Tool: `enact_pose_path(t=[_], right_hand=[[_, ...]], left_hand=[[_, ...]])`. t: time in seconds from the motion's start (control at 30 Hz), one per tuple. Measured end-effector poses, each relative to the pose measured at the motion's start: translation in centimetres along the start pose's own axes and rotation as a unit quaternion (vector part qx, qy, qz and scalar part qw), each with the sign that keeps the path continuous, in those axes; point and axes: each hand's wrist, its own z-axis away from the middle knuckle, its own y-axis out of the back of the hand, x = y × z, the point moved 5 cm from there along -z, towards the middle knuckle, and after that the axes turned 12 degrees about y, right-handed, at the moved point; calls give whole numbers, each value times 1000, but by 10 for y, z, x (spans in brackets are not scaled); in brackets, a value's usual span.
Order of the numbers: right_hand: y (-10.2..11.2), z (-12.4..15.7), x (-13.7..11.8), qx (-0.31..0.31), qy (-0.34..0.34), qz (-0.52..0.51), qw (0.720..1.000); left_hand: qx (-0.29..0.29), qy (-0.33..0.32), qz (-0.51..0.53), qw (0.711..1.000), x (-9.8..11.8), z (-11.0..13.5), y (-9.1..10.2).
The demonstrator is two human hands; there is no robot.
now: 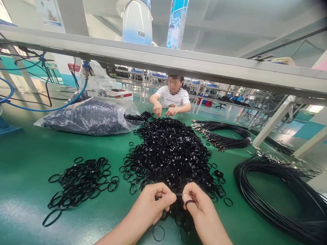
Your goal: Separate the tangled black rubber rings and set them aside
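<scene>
Across the green bench, a plastic bag of black rings lies behind a great heap of rubber rings, with a smaller pile to the left and coiled black cables to the right. The rings look light, soft and springy, apt to snag, so a fingertip pinch on one rim would suit. At the heap's near edge, the left hand and right hand appear to grip a stretched ring between their fingertips, and another ring circles a right finger. Bare green bench offers moving room between the piles.
</scene>
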Motion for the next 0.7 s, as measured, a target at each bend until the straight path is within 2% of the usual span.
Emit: enact_pose_path(t=[0.1, 0.2, 0.33, 0.4, 0.5, 0.57, 0.7], right_hand=[[5, 0, -3, 19, 13, 57, 998], [12, 0, -3, 44, 41, 123, 991], [15, 0, -12, 72, 141, 175, 972], [8, 1, -19, 40, 178, 175, 968], [-8, 4, -27, -54, 200, 174, 963], [-12, 5, -26, -64, 187, 167, 966], [-2, 1, -6, -7, 50, 62, 997]], left_hand=[[-21, 32, 33, 999, -2, 1, 0], [-80, 73, 143, 984, -3, 4, -2], [-146, 119, 233, 954, -5, 10, -8], [-167, 123, 236, 949, -5, 12, -11], [-188, 123, 234, 946, -5, 15, -16], [-196, 114, 228, 947, -3, 16, -18], [-179, 81, 202, 959, 0, 14, -17]])
